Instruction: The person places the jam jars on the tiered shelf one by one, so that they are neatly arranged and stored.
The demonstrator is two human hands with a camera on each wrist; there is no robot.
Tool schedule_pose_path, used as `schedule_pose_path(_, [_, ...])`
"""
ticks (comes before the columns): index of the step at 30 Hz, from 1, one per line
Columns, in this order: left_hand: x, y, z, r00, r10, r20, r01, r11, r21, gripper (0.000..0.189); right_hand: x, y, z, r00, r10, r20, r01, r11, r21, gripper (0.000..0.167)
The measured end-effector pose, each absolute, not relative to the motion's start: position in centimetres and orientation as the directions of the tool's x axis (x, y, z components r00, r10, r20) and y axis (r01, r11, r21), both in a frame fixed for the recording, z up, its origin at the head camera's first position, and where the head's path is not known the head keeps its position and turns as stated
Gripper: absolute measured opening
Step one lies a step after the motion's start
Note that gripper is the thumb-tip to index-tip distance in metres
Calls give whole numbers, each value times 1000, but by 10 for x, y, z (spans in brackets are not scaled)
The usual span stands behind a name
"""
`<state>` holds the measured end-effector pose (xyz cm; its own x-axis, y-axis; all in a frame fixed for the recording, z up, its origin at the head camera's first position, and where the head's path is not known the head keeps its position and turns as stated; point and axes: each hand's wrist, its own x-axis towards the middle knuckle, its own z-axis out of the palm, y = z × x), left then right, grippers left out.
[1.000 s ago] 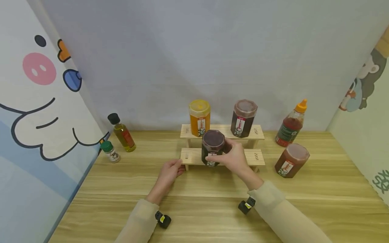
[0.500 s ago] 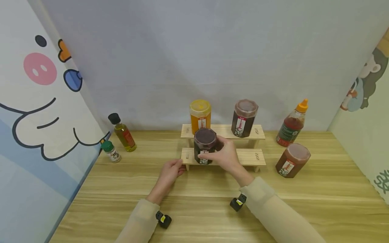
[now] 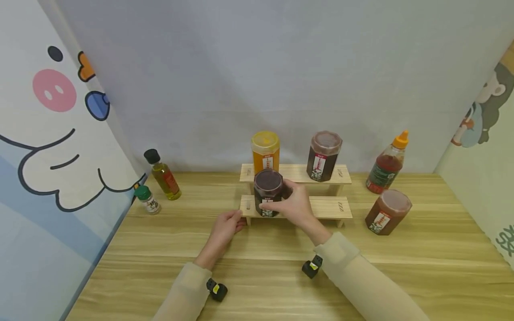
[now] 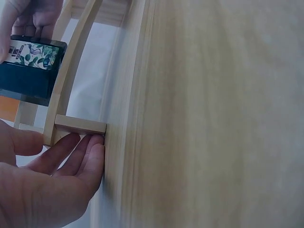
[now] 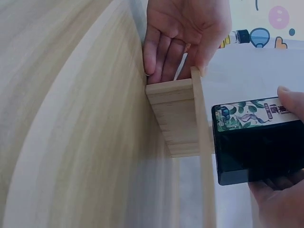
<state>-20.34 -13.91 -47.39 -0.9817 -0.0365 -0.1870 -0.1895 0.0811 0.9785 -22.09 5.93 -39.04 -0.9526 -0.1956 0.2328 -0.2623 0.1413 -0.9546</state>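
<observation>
In the head view my right hand (image 3: 295,203) grips a dark hexagonal jar (image 3: 268,189), its thumb across the front label. The jar stands upright at the left part of the lower step of a two-step wooden rack (image 3: 329,206). The right wrist view has the jar's base (image 5: 221,156) close over the board. My left hand (image 3: 225,224) holds the rack's left front end: the left wrist view has its thumb (image 4: 26,142) at the board and its fingers against the short leg (image 4: 80,124). A yellow jar (image 3: 265,149) stands on the upper step, partly hidden behind the dark one.
Another dark jar (image 3: 324,156) stands on the upper step at right. On the table at right are a reddish-brown jar (image 3: 388,212) and a sauce bottle with an orange tip (image 3: 386,166). An oil bottle (image 3: 163,176) and a green-capped shaker (image 3: 147,200) stand at left.
My right hand has carried the dark jar left along the lower step, with only a small shift in the last half second. The left hand has stayed at the rack's end.
</observation>
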Motion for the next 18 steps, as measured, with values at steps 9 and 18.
schedule_pose_path(9, [-203,-139,-473,-982,-33,-188,-191,92,977,40,-237,61,-419,-949,-200,243,-272,137,-952,65])
schedule_pose_path(18, [-204,-139,-476,-982,-41,-184,-187,98,977,38,-237,65,-426,-958,-176,228,-259,179,-949,83])
